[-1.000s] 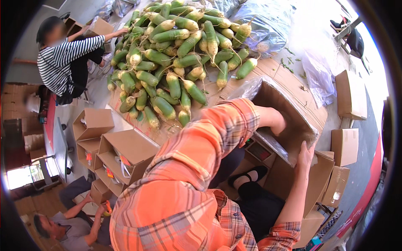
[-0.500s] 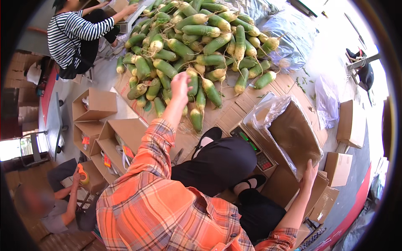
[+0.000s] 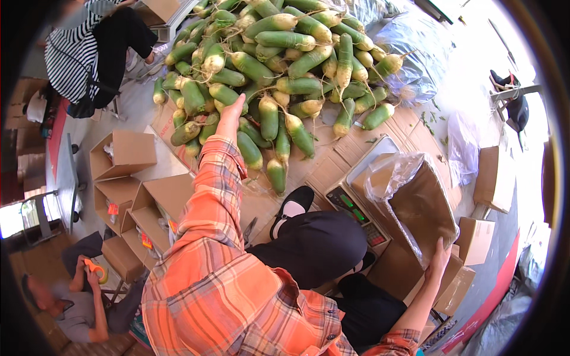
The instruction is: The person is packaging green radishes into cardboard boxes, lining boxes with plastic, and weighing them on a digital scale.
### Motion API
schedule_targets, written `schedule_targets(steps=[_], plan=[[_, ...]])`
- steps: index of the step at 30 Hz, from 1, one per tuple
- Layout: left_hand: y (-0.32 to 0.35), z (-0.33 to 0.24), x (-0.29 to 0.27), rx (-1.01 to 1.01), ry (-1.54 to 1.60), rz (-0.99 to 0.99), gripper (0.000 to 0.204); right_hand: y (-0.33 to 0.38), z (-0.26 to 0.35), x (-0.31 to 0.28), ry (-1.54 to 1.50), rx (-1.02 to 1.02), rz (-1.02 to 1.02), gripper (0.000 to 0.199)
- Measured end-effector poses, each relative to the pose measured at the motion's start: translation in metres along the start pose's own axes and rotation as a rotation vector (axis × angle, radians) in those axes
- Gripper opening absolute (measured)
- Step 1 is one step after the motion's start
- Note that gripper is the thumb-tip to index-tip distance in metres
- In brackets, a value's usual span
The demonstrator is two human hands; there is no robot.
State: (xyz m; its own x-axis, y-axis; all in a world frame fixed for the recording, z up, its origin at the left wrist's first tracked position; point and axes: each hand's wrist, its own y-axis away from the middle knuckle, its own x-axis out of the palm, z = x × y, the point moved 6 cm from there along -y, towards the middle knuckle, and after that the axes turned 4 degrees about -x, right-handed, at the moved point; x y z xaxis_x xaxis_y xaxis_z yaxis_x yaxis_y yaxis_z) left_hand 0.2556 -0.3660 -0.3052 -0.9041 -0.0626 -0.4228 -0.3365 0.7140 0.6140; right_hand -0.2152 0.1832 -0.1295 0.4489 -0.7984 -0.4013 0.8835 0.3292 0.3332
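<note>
Head view: my left hand (image 3: pixel 230 117) reaches, fingers loose, onto the radish pile (image 3: pixel 279 53); right hand (image 3: pixel 440 258) grips the bag-lined box (image 3: pixel 428 209), unfilled so far.

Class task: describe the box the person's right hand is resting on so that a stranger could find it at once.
Start at the heap of green radishes. Below and right of it sits a scale. The cardboard box stands on it, the only box lined with a clear plastic bag, right hand on its edge.

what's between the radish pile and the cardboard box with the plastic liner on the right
In the head view, flattened cardboard sheets on the floor lie between the radish pile and the lined box, with a few green leaf scraps.
</note>
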Motion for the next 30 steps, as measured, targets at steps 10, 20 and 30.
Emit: schedule_targets(steps=[10, 20, 30], plan=[[0.051, 0.071, -0.011, -0.236, 0.495, 0.712, 0.041, 0.005, 0.007, -0.002, 0.063, -0.020, -0.040, 0.044], [0.252, 0.008, 0.007, 0.338, -0.070, 1.045, 0.044, 0.020, 0.078, -0.029, 0.512, -0.446, -0.487, 0.044], [0.425, -0.094, 0.117, 0.750, -0.792, 1.577, 0.039, 0.112, 0.182, 0.058, 0.860, -1.125, -0.224, 0.069]])
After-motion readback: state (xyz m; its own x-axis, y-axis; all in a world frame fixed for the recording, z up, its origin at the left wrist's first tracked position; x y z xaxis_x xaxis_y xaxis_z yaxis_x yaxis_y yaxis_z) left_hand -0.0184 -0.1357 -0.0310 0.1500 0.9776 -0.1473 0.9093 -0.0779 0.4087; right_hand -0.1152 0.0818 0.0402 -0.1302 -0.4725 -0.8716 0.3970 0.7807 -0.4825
